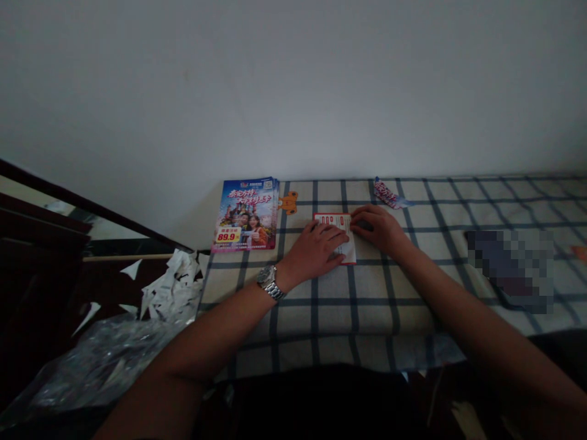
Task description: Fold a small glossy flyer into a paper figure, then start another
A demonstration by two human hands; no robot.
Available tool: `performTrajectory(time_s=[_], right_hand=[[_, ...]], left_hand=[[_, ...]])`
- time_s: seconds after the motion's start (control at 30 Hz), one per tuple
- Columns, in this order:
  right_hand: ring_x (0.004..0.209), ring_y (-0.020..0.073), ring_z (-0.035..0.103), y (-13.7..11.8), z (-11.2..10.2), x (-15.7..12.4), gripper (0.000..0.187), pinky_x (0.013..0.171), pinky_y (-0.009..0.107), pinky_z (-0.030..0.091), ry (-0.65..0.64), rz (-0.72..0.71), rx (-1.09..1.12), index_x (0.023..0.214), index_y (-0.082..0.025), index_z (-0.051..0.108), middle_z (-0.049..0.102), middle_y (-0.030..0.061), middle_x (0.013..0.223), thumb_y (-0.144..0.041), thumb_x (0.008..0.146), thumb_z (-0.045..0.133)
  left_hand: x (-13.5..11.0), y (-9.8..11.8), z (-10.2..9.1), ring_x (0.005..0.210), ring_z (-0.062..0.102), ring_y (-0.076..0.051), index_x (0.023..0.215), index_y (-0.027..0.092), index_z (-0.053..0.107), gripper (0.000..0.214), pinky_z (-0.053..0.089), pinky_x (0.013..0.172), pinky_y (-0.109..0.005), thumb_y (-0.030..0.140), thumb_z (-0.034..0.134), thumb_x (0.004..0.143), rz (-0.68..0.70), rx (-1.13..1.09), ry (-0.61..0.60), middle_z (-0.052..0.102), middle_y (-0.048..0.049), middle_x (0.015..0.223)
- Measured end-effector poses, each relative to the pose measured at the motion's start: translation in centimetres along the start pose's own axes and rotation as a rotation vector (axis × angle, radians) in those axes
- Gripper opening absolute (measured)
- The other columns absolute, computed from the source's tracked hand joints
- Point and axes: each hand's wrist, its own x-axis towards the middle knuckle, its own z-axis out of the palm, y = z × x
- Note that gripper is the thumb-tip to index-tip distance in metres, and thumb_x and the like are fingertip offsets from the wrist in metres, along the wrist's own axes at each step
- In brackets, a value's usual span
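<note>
A small red-bordered leaflet, white with red print and apparently folded, lies on the checked cloth in front of me. My left hand, with a metal-banded watch at its wrist, rests palm down over the leaflet with fingers spread. At the leaflet's right edge is my right hand, its fingers bent and the tips pinched together against the paper. To the left sits a stack of colourful flyers. An orange bear-shaped cutout lies beside that stack.
A crumpled, printed paper piece lies near the wall. A dark, pixelated flat object is on the right of the cloth. Torn white paper and clear plastic lie below the table's left edge.
</note>
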Motion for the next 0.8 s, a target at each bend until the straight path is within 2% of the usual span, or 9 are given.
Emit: performTrajectory(time_s=[0.33,0.6,0.8], right_hand=[[0.112,0.0298,0.069,-0.5,0.0,-1.6,0.005,0.100,0.051,0.056,-0.031,0.007,0.024,0.093,-0.024,0.074,0.071,0.0102,0.123,-0.027,0.093,0.070],[0.121,0.0315,0.066,-1.4,-0.1,-2.8,0.008,0.107,0.055,0.054,-0.021,0.006,0.015,0.100,-0.026,0.074,0.068,0.0108,0.130,-0.030,0.094,0.070],[0.125,0.0338,0.064,-1.7,-0.4,-3.7,0.017,0.108,0.058,0.053,-0.037,-0.012,-0.022,0.108,-0.027,0.075,0.068,0.0113,0.132,-0.030,0.092,0.074]], left_hand=[[0.0,-0.1,0.0,0.130,0.052,-0.029,0.129,0.025,0.065,0.030,0.034,0.117,-0.051,0.038,0.059,0.103,0.002,-0.022,-0.008,0.062,-0.0042,0.143],[-0.1,-0.1,0.0,0.130,0.052,-0.028,0.128,0.025,0.066,0.029,0.033,0.118,-0.052,0.038,0.059,0.103,0.003,-0.027,-0.013,0.063,-0.0038,0.143],[0.0,-0.1,0.0,0.131,0.051,-0.029,0.128,0.026,0.066,0.030,0.033,0.118,-0.052,0.039,0.058,0.103,0.004,-0.028,-0.008,0.062,-0.0046,0.143]])
